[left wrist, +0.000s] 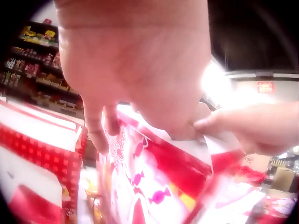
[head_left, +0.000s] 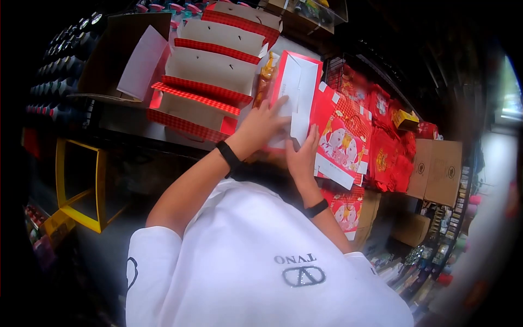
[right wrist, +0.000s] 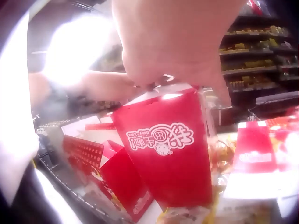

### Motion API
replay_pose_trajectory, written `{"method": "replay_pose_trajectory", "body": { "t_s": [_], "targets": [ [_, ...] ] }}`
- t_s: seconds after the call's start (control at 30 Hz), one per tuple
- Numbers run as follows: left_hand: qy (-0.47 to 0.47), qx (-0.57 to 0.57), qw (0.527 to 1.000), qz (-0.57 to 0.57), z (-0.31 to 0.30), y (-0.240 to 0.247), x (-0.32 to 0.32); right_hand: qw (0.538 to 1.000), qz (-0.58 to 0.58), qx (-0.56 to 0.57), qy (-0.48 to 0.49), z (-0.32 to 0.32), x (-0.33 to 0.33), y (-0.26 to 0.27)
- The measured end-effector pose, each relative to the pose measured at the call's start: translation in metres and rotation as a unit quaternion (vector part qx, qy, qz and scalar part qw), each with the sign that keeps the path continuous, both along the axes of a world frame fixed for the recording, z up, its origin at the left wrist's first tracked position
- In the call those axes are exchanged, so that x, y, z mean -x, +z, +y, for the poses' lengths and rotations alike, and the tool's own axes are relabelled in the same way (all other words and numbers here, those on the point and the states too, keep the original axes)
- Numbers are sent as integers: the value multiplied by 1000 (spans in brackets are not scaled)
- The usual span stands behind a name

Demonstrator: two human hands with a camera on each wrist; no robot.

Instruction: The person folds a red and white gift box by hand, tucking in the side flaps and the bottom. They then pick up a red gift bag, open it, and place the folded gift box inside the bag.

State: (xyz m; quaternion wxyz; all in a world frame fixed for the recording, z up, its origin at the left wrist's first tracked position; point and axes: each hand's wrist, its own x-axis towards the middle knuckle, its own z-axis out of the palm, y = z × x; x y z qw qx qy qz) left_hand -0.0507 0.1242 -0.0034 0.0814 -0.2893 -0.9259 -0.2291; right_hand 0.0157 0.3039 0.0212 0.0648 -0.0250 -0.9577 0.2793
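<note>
A red and white carton (head_left: pixel 301 73) stands between both hands, its white flaps facing up in the head view. My left hand (head_left: pixel 262 124) grips its left side, and in the left wrist view that hand (left wrist: pixel 135 60) lies over the top with fingers down the printed side (left wrist: pixel 145 182). My right hand (head_left: pixel 303 155) holds the near right edge by a white flap. Seen from the right wrist, this hand (right wrist: pixel 177 44) reaches over the top of the carton's red panel (right wrist: pixel 163 144), fingers bent down its far side.
Several open checked boxes (head_left: pixel 210 71) stand in a row at the left, beside a brown carton (head_left: pixel 109 60). Flat printed cartons (head_left: pixel 340 136) lie right of the hands, with red packages (head_left: pixel 384 158) and a cardboard box (head_left: pixel 436 171) beyond. A yellow frame (head_left: pixel 101 185) stands lower left.
</note>
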Motion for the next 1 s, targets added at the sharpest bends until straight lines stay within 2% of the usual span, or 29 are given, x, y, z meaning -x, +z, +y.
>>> {"method": "replay_pose_trajectory", "body": {
  "t_s": [0.17,0.37,0.57,0.67,0.77,0.87,1.0],
  "targets": [
    [38,-69,997,4,18,10,-26,997,-26,17,-77,-4,2,3],
    [48,-79,995,23,28,12,-29,993,-49,5,-105,6,9,1],
    [43,-80,996,-1,33,18,-32,993,-67,38,-90,1,10,24],
    [39,-74,997,-8,36,21,-34,996,-23,29,-76,8,7,14],
    [27,-88,995,-37,33,23,-35,994,-47,65,-81,9,6,20],
    [9,-112,992,-56,24,14,-31,994,-42,99,-32,26,5,6],
    [-26,-138,986,-91,17,8,-33,987,-23,156,-12,39,2,-5]
  ]
}}
